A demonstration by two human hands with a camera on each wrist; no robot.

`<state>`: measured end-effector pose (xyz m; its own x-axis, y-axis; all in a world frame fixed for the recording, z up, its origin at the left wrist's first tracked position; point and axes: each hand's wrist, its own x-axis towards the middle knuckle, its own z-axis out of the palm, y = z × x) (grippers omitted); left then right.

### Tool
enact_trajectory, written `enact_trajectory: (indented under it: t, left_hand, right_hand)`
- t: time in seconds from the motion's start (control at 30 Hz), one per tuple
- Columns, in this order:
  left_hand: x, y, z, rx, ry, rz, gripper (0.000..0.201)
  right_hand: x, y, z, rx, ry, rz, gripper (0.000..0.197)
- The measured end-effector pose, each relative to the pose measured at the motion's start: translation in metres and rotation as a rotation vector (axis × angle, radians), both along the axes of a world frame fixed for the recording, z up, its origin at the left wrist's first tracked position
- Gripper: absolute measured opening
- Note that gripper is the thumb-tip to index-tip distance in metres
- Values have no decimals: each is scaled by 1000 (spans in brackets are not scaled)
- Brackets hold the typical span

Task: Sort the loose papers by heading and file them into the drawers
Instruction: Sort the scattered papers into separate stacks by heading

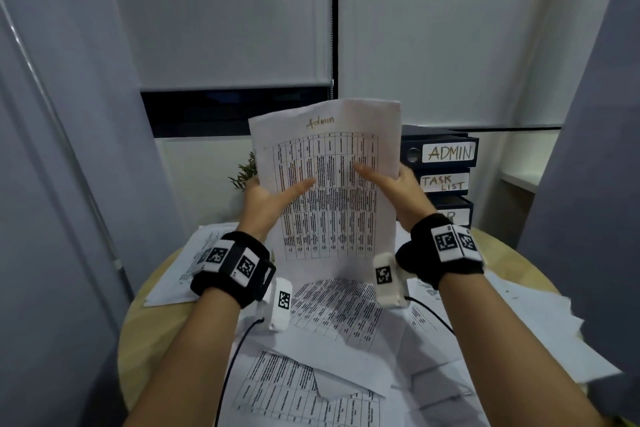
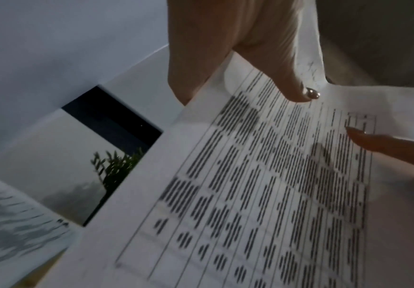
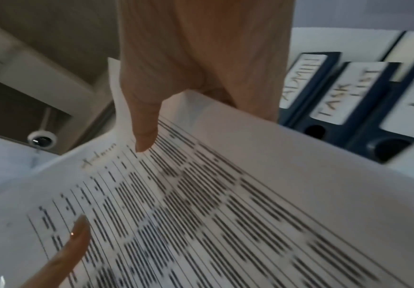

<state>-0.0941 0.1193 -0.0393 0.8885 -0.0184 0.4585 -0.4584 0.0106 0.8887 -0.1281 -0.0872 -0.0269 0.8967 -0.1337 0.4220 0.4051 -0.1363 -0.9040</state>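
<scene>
While it is held upright above the table (image 1: 145, 291), the sheet (image 1: 332, 184) headed "Admin" faces the person, its printed grid toward the camera. The left hand (image 1: 266, 199) grasps its left edge, thumb (image 2: 297, 85) pressed on the front and fingers behind. The right hand (image 1: 398, 184) grasps the right edge the same way, thumb (image 3: 144, 134) lying across the grid. Beneath the sheet, more loose papers (image 1: 332, 315) lie scattered and overlapping over the round wooden table. At the far right stand stacked dark binders: the top one (image 1: 446, 151) is labelled "ADMIN", the next (image 1: 445, 182) "TASK LIST", and the third (image 1: 453, 213) is partly hidden. A small plant (image 1: 244, 173) shows at far left, behind the sheet.
</scene>
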Motion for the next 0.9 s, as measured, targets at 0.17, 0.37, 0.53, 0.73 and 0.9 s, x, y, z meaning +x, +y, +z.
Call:
enact_trajectory:
  t: [0.17,0.37,0.53,0.73,0.9]
  left_hand:
    - [13,2,-30,276,266,-26,85]
    - [32,29,-38,16,279,171,34]
    - [33,58,-36,-97,258,379,38]
    - [36,79,-46,-213,322,482,53]
    - [47,102,-51,-256,377,520,58]
  right_hand:
    - [13,-3,-41,-74,262,69,40]
    - [14,-31,-57,60,413,-115,56]
    - [8,-69,-69,95,581,-714,71]
    - [13,-70,-91,189,770,-354,66]
    - [13,-69,-95,-115,845,-262,50]
